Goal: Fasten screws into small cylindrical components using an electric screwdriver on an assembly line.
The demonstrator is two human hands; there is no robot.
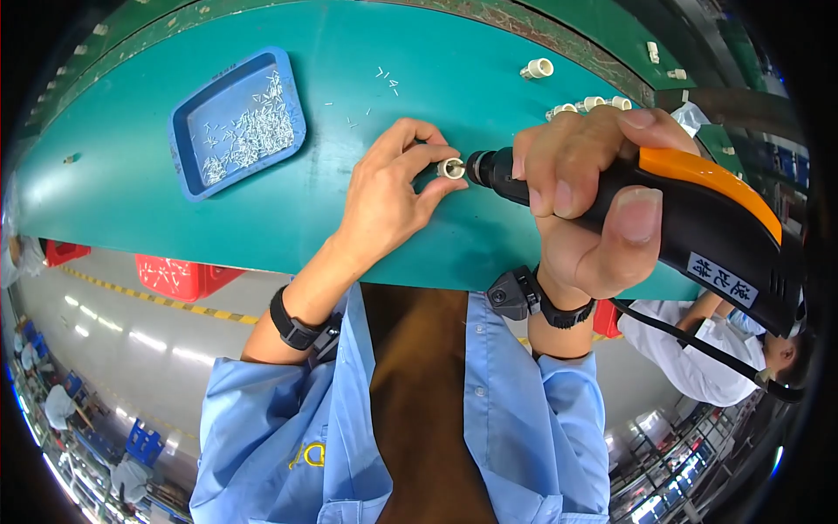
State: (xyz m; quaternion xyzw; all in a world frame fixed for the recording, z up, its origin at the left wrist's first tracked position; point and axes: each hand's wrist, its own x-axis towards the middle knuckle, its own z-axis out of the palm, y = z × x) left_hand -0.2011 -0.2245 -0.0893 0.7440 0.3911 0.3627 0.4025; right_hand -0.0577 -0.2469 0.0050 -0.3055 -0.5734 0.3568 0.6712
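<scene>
On the green bench top (262, 210) we pinch a small white plastic fitting (451, 168) in our left hand (388, 196); light, stiff and likely slippery, it wants gripping by its sides. Our right hand (580, 188) wraps the black-and-orange rotary tool (698, 227), tip at the fitting. A blue tray (188, 118) of pins lies left.

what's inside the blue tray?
The blue tray holds a loose heap of small white pins, mostly toward its right side, with bare floor at the left. Whatever lies beneath the heap is covered. A few pins lie scattered outside on the green table.
</scene>
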